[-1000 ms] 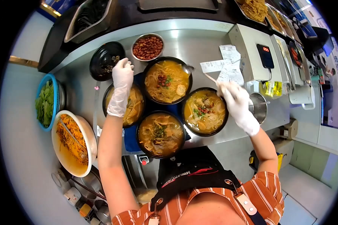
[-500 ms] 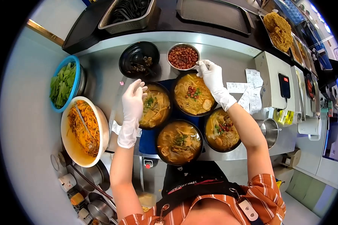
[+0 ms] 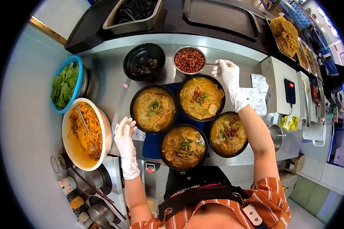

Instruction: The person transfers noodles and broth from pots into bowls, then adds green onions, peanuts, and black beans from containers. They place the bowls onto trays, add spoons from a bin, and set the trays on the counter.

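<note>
My right hand point(image 3: 228, 74), in a white glove, is closed on the thin handle of a spoon point(image 3: 210, 64). The spoon's other end is in the red peanuts point(image 3: 189, 60), which fill a metal bowl point(image 3: 175, 68). Lower left, my gloved left hand point(image 3: 126, 140) is open and empty beside the upper-left bowl of noodle soup point(image 3: 154, 108). Red peanuts and green onion top the upper-right noodle soup point(image 3: 202, 95) and the right-hand noodle soup point(image 3: 227, 131). On the front soup point(image 3: 184, 147) and the upper-left one, green onion shows without peanuts.
A black bowl point(image 3: 128, 57) with dark bits and a ladle stands behind. To the left are shredded carrots point(image 3: 84, 129) in a white basin and leafy greens point(image 3: 65, 86) in a blue basket. Paper receipts point(image 3: 260, 84) and a white machine point(image 3: 275, 91) are at right.
My left hand has drawn back from over the upper-left soup toward the front left. My right hand has shifted slightly right and up, exposing more of the spoon handle.
</note>
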The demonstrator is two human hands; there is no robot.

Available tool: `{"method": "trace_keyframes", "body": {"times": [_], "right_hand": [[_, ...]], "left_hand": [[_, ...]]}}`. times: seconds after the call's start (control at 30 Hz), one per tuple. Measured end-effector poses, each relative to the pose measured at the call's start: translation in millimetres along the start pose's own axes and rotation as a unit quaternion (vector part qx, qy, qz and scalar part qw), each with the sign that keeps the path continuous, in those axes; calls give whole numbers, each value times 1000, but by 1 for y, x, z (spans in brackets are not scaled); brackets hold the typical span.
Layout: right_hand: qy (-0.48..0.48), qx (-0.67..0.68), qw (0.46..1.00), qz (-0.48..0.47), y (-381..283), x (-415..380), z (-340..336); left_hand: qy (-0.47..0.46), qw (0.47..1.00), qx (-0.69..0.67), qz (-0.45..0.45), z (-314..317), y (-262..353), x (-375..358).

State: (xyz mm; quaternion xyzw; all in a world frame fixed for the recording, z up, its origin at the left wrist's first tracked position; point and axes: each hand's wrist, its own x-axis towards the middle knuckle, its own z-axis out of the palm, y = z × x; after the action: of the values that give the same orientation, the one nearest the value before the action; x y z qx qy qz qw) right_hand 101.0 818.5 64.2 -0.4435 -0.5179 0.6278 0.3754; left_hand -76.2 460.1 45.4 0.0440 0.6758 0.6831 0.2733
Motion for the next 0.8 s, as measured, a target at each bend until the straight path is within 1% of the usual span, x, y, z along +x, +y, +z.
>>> {"method": "trace_keyframes", "body": {"times": [0.07,0.17,0.3,0.37,0.47,0.57,0.67,0.7,0.73,0.77,0.8], "right_hand": [[12,-23,1000,-9,-4,1,-1],[-15,-14,1000,-13,-7,1,-7],[-25,-44,998,-21,-18,-13,-7],[-38,-36,998,-20,-22,-24,-5],[-71,-38,997,-6,-32,-49,4],[-129,-45,991,-12,-27,-78,17],[-195,-82,977,-14,-15,-110,38],[-213,-122,969,-35,-14,-124,47],[-254,-175,939,-149,-4,-132,52],[-290,-226,893,-259,6,-135,55],[-306,-282,840,-348,7,-134,56]], "left_hand": [[17,1000,-14,-1,-3,-6,-3],[31,999,-25,2,-6,-7,-10],[44,998,-44,3,-11,-11,-13],[55,997,-46,0,-13,-12,-16],[64,996,-56,-11,-17,-16,-19],[68,996,-61,-13,-22,-20,-21],[71,996,-60,-11,-27,-22,-24],[72,996,-60,-11,-28,-22,-25],[74,995,-61,-14,-29,-23,-26],[76,995,-61,-17,-29,-23,-27],[76,995,-61,-17,-29,-24,-27]]}}
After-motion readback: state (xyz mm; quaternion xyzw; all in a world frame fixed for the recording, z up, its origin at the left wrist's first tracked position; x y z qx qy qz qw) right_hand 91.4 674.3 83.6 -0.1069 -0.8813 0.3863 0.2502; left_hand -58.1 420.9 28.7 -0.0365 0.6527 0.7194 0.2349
